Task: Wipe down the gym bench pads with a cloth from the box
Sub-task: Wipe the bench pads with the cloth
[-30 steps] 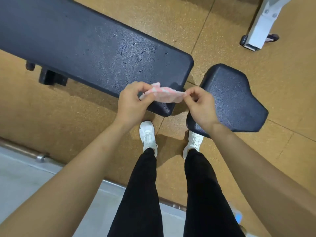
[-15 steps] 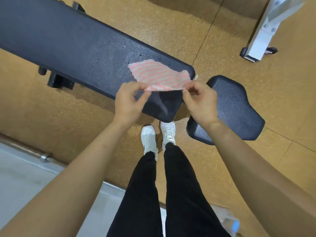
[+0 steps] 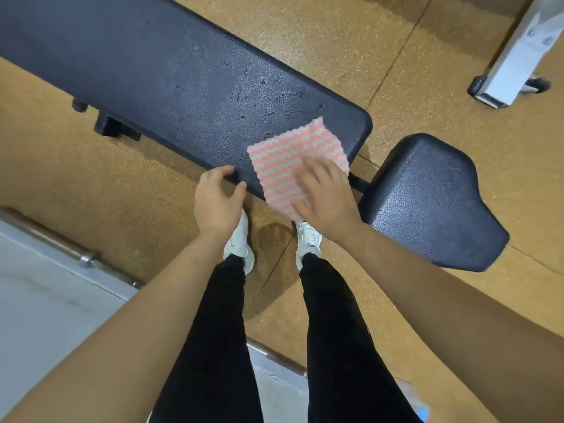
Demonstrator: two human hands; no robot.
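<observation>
A pink-and-white striped cloth [image 3: 283,157] lies spread flat on the near right end of the long black bench pad [image 3: 171,74]. My right hand [image 3: 326,196] presses down on the cloth with flat, spread fingers. My left hand [image 3: 216,199] is just left of the cloth at the pad's near edge, fingers loosely bent, its fingertips close to or on the edge, holding nothing. The smaller black seat pad [image 3: 427,199] sits to the right, separated from the long pad by a gap. No box is in view.
A white metal frame leg [image 3: 506,71] stands on the cork-coloured floor at the upper right. A metal strip [image 3: 76,254] runs along the floor edge at lower left beside pale flooring. My legs and white shoes [image 3: 241,245] stand close to the bench.
Both hands first held the cloth bunched, then stretched it out above the pad. Now it lies flat on the pad; the left hand has let go and the right hand presses on it.
</observation>
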